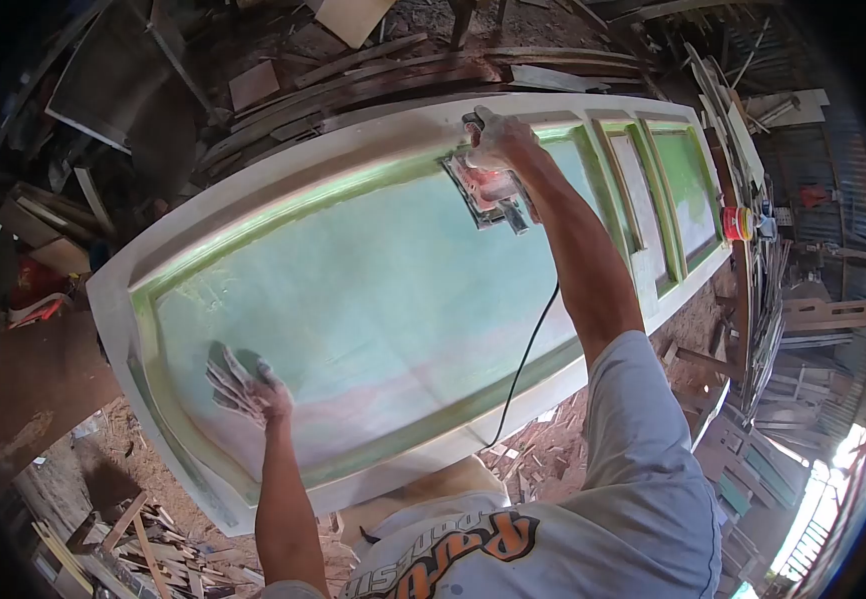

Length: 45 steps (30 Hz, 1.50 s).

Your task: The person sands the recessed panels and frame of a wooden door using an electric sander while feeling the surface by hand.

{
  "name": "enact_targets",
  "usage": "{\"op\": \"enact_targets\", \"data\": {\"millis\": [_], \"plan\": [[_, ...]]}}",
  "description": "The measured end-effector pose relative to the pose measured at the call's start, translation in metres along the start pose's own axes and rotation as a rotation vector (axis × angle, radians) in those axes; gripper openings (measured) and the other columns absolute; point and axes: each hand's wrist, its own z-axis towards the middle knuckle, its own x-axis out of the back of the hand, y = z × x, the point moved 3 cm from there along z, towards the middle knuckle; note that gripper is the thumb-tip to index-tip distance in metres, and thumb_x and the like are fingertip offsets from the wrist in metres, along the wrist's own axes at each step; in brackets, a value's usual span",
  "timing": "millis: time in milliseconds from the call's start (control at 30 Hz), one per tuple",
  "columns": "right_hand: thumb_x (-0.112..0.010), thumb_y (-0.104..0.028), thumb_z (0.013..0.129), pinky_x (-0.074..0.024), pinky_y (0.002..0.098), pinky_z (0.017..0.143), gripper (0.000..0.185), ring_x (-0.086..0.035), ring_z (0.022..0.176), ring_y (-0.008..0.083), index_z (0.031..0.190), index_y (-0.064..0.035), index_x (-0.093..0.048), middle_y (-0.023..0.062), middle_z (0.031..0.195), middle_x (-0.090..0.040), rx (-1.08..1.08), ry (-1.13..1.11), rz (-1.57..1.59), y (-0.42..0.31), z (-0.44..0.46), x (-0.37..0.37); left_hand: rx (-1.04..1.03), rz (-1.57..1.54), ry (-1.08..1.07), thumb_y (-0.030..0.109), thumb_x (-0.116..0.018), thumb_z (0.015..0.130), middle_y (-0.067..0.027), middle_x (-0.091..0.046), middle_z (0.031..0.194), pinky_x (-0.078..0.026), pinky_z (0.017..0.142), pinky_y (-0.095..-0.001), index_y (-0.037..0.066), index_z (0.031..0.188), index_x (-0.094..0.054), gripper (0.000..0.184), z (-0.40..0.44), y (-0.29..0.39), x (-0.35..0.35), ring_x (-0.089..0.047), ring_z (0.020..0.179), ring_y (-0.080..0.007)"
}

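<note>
A long panelled door lies flat across the view, with a pale blue-green main panel, green inner edges and a whitish frame. My right hand is wrapped around a dusty red electric sander at the door's far side. The sander's flat pad rests on the panel near its far edge, and a black cord runs from it over the near edge. My left hand, coated in pale dust, lies with fingers spread on the panel's left part.
A red and yellow can stands at the door's right end. Planks are piled along the far side. Wood scraps and shavings cover the floor at lower left. A brown board abuts the door's left side.
</note>
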Motion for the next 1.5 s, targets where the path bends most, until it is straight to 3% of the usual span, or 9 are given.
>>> {"op": "enact_targets", "data": {"millis": [200,267,400,567,800,867,933,1100,1500], "plan": [[-0.076,-0.041,0.096,-0.0567,0.0565,0.113,0.068,-0.068,0.139,0.0444,0.158,-0.0214,-0.055,0.0223,0.145,-0.073,-0.024,0.085,-0.051,0.093,0.037,0.023,-0.084,-0.086,0.129,0.062,-0.048,0.112,-0.0229,-0.025,0.187,-0.017,0.132,-0.0776,0.022,0.18,-0.037,0.08,-0.01,0.039,-0.032,-0.021,0.173,-0.0471],[-0.077,-0.042,0.091,-0.058,0.0538,0.111,0.096,-0.071,0.133,0.0456,0.175,-0.014,-0.04,0.0276,0.143,-0.074,0.039,0.113,-0.104,0.113,0.043,0.028,-0.09,-0.088,0.128,0.063,-0.047,0.112,-0.0231,-0.025,0.187,-0.017,0.132,-0.0773,0.021,0.179,-0.037,0.08,-0.007,0.039,-0.033,-0.022,0.173,-0.0476],[-0.078,-0.038,0.093,-0.056,0.0568,0.114,0.073,-0.068,0.138,0.0456,0.16,-0.0226,-0.054,0.0235,0.144,-0.073,0.012,0.08,-0.026,0.145,0.061,0.024,-0.091,-0.063,0.146,0.069,-0.041,0.112,-0.0204,-0.026,0.188,-0.016,0.132,-0.0757,0.023,0.18,-0.036,0.082,-0.003,0.025,-0.023,-0.023,0.172,-0.0468],[-0.08,-0.035,0.087,-0.0559,0.0535,0.116,0.092,-0.067,0.14,0.0451,0.172,-0.0229,-0.045,0.0239,0.149,-0.072,0.011,0.029,-0.074,0.196,0.082,0.034,-0.135,-0.155,0.166,0.074,-0.037,0.113,-0.0153,-0.027,0.189,-0.015,0.133,-0.0752,0.024,0.181,-0.033,0.085,-0.003,0.022,-0.023,-0.022,0.173,-0.0448],[-0.078,-0.033,0.085,-0.0584,0.0529,0.11,0.084,-0.071,0.133,0.0444,0.164,-0.0201,-0.052,0.0244,0.142,-0.075,0.031,0.146,-0.057,0.267,0.106,0.042,-0.141,-0.139,0.168,0.073,-0.036,0.113,-0.0114,-0.028,0.189,-0.015,0.133,-0.0754,0.022,0.182,-0.032,0.085,-0.002,0.023,-0.021,-0.02,0.174,-0.0431],[-0.081,-0.034,0.081,-0.0599,0.0511,0.108,0.103,-0.073,0.129,0.0456,0.175,-0.0175,-0.041,0.0284,0.144,-0.073,0.061,0.105,-0.065,0.279,0.111,0.044,-0.139,-0.118,0.159,0.072,-0.035,0.113,-0.0111,-0.028,0.189,-0.015,0.133,-0.0747,0.022,0.182,-0.032,0.085,-0.001,0.024,-0.02,-0.02,0.174,-0.0431],[-0.081,-0.035,0.082,-0.0598,0.0516,0.107,0.102,-0.073,0.129,0.0458,0.174,-0.0172,-0.041,0.0288,0.143,-0.074,0.021,0.097,-0.064,0.288,0.118,0.047,-0.157,-0.116,0.18,0.071,-0.034,0.114,-0.0109,-0.027,0.19,-0.015,0.134,-0.0726,0.02,0.182,-0.031,0.085,-0.002,0.027,-0.018,-0.02,0.174,-0.0433],[-0.08,-0.033,0.084,-0.0595,0.0523,0.106,0.099,-0.074,0.126,0.0456,0.174,-0.0167,-0.042,0.0278,0.134,-0.077,0.041,0.049,-0.051,0.267,0.105,0.049,-0.14,-0.111,0.167,0.073,-0.032,0.114,-0.0142,-0.026,0.19,-0.014,0.135,-0.0714,0.02,0.182,-0.03,0.087,-0.005,0.027,-0.015,-0.02,0.174,-0.044],[-0.077,-0.033,0.085,-0.0585,0.0531,0.111,0.099,-0.073,0.129,0.0477,0.173,-0.01,-0.039,0.0296,0.138,-0.076,0.06,0.026,-0.043,0.088,0.027,0.018,-0.06,-0.098,0.099,0.07,-0.037,0.113,-0.0234,-0.02,0.189,-0.011,0.133,-0.0773,0.02,0.182,-0.03,0.085,-0.007,0.03,-0.01,-0.015,0.174,-0.0489]]}}
